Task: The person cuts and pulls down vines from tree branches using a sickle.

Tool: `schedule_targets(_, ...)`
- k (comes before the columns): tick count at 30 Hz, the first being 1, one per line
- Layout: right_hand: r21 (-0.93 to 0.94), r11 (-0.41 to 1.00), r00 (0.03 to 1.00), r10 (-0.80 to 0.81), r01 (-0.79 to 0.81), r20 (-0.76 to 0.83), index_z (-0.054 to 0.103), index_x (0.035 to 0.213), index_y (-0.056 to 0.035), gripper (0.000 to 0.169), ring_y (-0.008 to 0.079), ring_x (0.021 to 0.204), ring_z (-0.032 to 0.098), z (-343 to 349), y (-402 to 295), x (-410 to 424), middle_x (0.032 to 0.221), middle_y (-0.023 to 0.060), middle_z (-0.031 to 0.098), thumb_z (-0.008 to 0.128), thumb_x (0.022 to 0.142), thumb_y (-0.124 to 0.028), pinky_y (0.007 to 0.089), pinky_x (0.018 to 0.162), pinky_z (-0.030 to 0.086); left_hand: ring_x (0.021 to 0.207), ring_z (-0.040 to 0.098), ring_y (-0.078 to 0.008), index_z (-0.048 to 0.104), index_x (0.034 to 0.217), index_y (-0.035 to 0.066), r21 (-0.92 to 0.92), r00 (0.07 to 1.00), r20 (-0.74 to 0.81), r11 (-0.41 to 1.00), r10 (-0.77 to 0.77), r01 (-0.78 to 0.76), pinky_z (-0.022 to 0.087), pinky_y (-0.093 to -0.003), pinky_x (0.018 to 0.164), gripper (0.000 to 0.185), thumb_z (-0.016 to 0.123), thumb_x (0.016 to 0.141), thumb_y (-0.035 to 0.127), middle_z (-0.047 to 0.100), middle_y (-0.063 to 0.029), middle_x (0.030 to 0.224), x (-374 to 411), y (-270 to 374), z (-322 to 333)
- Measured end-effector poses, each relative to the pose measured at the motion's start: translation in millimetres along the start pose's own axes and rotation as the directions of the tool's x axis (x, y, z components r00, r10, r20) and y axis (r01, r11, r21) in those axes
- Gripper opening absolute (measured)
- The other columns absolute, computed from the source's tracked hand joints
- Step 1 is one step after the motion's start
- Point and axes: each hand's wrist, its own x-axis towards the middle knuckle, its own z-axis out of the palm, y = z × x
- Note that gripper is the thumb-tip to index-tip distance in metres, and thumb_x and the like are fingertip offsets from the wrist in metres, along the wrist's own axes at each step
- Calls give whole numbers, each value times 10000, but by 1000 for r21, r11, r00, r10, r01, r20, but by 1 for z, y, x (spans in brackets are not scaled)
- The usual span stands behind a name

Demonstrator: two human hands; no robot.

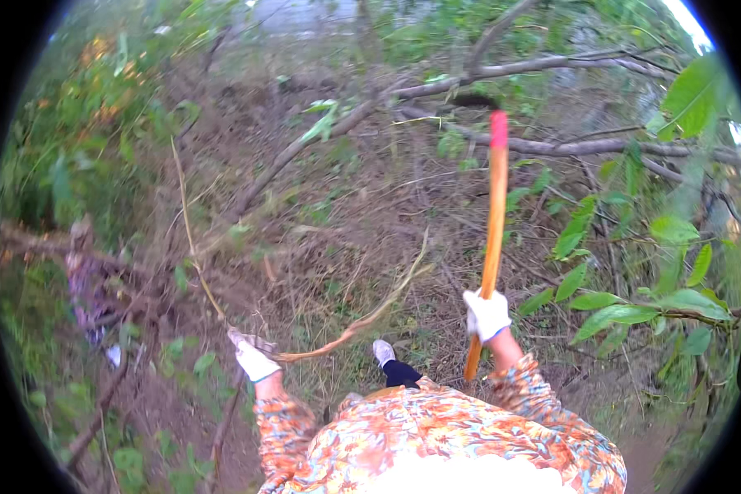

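My left hand (254, 357), in a white glove, is closed around a dry, bent stalk (352, 328). One end of the stalk curves out to the right, and a thin piece (188, 228) rises up and left from the same hand. On the right, my right hand (488, 316), also gloved in white, grips the wooden handle (496, 210) of a long-handled tool. The handle stands nearly upright, with a pink-red band near its top. A dark, blurred head (474, 100) points left from that end; its exact kind cannot be told.
Bare tree branches (531, 145) cross the ground ahead and to the right. A leafy branch (617, 313) reaches in from the right. Dry grass and twigs (346, 247) cover the soil. At the far left are a thick branch (37, 242) and a purplish patterned thing (86, 290).
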Motion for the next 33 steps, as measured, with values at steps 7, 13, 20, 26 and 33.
schedule_targets(7, 167, 946, 940, 233, -278, 247, 446, 789, -114, 233, 106, 346, 399, 114, -46, 68, 510, -30, 421, 676, 824, -96, 268, 317, 324, 543, 546, -337, 621, 755, 10, 896, 814, 424, -52, 397, -441, 434, -421, 514, 281, 536, 897, 237, 597, -144, 630, -11, 26, -100)
schedule_targets(13, -63, 896, 817, 429, -440, 386, 447, 819, -109, 236, 123, 349, 387, 197, -4, 140, 499, -19, 398, 682, 822, -124, 290, 331, 324, 693, 598, -308, 670, 755, 94, 739, 821, 566, -396, -74, -545, 485, -429, 665, 315, 709, 701, 402, 630, -106, 738, -36, -10, -122)
schedule_targets(20, -224, 812, 664, 573, -539, 480, 430, 824, -115, 242, 142, 348, 390, 229, 41, 170, 489, -10, 391, 669, 835, -151, 309, 331, 348, 997, 571, -339, 631, 1089, 98, 804, 947, -297, -503, 123, 317, 479, -435, 854, 416, 675, 743, 325, 576, -142, 1173, -227, 18, -255)
schedule_targets(26, -391, 739, 583, 674, -549, 454, 436, 810, -137, 251, 147, 354, 399, 242, 75, 196, 493, -11, 397, 665, 833, -238, 319, 335, 357, 1034, 577, -299, 620, 1134, 98, 272, 531, -837, -743, 131, 612, 498, -445, 792, 411, 544, 856, 391, 560, -165, 1212, -418, 99, -278)
schedule_targets(33, -380, 720, 560, 692, -581, 455, 438, 815, -145, 249, 145, 356, 385, 247, 76, 200, 493, -13, 384, 663, 835, -250, 321, 334, 349, 1049, 571, -306, 621, 1137, 99, 636, 741, -665, -449, 95, 628, 491, -443, 806, 446, 540, 846, 427, 566, -169, 1205, -363, 101, -197)
